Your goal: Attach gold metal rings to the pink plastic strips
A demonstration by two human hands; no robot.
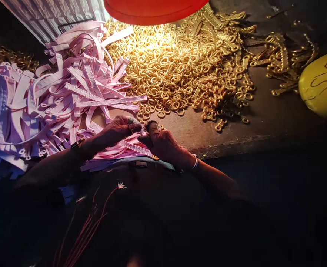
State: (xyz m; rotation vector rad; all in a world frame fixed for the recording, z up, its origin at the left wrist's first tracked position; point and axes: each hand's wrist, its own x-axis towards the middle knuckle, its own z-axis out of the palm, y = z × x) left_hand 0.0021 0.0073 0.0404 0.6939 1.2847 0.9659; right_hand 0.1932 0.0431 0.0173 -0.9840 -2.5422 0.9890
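Note:
My left hand (121, 125) is closed in a pinch, with a grey wrap on one fingertip. Just beside it, my right hand (164, 142) is closed too, a dark band around one finger. The fingertips nearly meet over the table's front edge. A small pinkish bit shows between them, too small and shaded to name. Below both hands lie pink fabric straps (134, 146), close to my body. One gold ring (155, 157) rests at their edge, under my right hand. A large heap of gold rings (154, 79) spreads just beyond my hands.
More pink straps (91, 79) are heaped on the left. Gold ribbed pieces with ring ends (278, 52) lie at the right of the dark wooden table (235, 133). A red lamp shade (154, 11) hangs low over the rings. A yellow container (323, 83) stands far right.

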